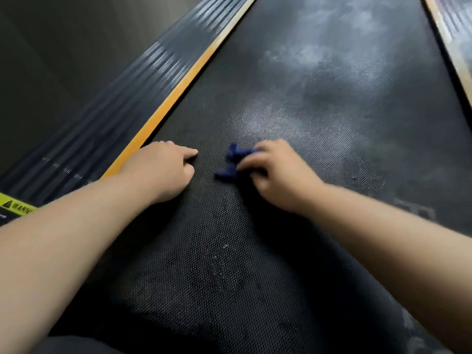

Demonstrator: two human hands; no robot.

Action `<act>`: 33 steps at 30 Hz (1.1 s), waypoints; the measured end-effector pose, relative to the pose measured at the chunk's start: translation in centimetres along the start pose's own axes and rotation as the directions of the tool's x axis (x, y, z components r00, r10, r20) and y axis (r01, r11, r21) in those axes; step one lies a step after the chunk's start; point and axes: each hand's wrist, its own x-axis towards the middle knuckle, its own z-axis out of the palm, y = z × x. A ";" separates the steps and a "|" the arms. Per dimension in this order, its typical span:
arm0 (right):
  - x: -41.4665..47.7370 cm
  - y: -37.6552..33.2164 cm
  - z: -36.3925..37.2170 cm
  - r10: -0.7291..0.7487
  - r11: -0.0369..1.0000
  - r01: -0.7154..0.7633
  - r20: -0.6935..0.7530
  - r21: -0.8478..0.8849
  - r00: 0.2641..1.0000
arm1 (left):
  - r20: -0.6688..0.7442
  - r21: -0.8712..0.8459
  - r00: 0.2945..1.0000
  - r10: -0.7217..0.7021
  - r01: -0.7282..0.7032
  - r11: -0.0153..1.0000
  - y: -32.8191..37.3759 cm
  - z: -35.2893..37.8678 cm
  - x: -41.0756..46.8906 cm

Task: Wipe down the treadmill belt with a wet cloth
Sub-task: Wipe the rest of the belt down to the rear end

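Cloth (pixel 233 162), dark blue and bunched into a wad, sits under the fingers of the right hand (pixel 278 175), which curl over it and press it onto the treadmill belt (pixel 319 111) about midway across its width; 2 crumpled corners stick out on the hand's left. Just beside it, with a bare gap of belt between, the left hand (pixel 163 169) rests on the belt with its fingers curled under and nothing in them, seemingly as a prop for the person's weight. Its outer edge lies close to the orange strip (pixel 178 90) that borders the belt. Beyond that strip runs the ribbed side rail (pixel 107 111), with a yellow warning label (pixel 15 204) at its near end, and a 2nd rail (pixel 457 39) shows at the far right. The belt near the arms looks darker, with a few glinting specks that may be moisture, while pale grey smears (pixel 306 60) cloud the surface ahead of the hands and to the right. My reading is that wiping is under way and well short of finished: the dusty stretch ahead is not yet cleaned. The next stroke likely calls for firm downward pressure, a push forward and rightward into those smears, and a flatter spread of the wad so more fabric meets the textured surface.
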 end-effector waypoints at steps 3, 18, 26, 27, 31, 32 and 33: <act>-4.7 -0.7 -0.9 -0.156 0.986 0.151 0.070 0.067 0.985 | -0.045 -0.069 0.996 0.079 -0.082 0.994 1.5 -0.7 0.1; -6.3 1.4 -2.8 -0.047 0.997 0.042 0.081 0.067 0.996 | 0.029 0.089 0.984 0.177 -0.179 0.980 5.0 0.5 0.7; -1.7 4.2 -2.0 0.273 0.962 -0.274 -0.074 0.003 0.959 | -0.093 0.148 0.965 0.244 -0.229 0.962 6.8 0.0 1.1; -3.3 3.7 -2.2 0.187 0.982 -0.187 -0.038 -0.002 0.982 | -0.101 0.162 0.965 0.243 -0.225 0.961 6.7 -0.3 1.3; -8.9 2.5 -4.1 -0.035 0.998 0.031 0.063 0.061 0.997 | -0.116 0.169 0.965 0.235 -0.214 0.962 7.6 -1.0 1.3; -8.6 3.1 -4.3 -0.030 0.997 0.026 0.053 0.068 0.998 | -0.142 0.136 0.959 0.247 -0.229 0.964 7.8 -0.7 1.1; -7.7 3.7 -4.3 0.005 0.998 -0.007 0.032 0.066 0.999 | -0.160 0.081 0.949 0.273 -0.264 0.961 8.0 -0.2 1.0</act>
